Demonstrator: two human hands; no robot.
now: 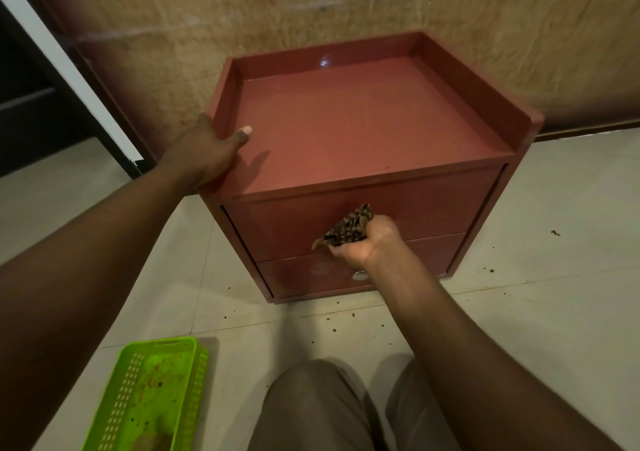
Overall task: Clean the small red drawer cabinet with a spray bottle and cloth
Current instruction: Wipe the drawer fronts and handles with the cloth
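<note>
The small red drawer cabinet (363, 132) stands on the tiled floor against a tan wall, with a raised rim round its top and two drawers in front. My left hand (207, 149) grips its left top edge, thumb lying inside the rim. My right hand (363, 243) holds a bunched dark patterned cloth (349, 229) against the front of the upper drawer, close to the seam above the lower drawer. A round silver knob (360, 276) shows on the lower drawer. No spray bottle is in view.
A green plastic basket (152, 391), dirty inside, lies on the floor at the lower left. Dark crumbs (346, 314) are scattered on the tiles around the cabinet's base. My knees (311, 405) are at the bottom. A dark doorway frame (69, 80) stands at the left.
</note>
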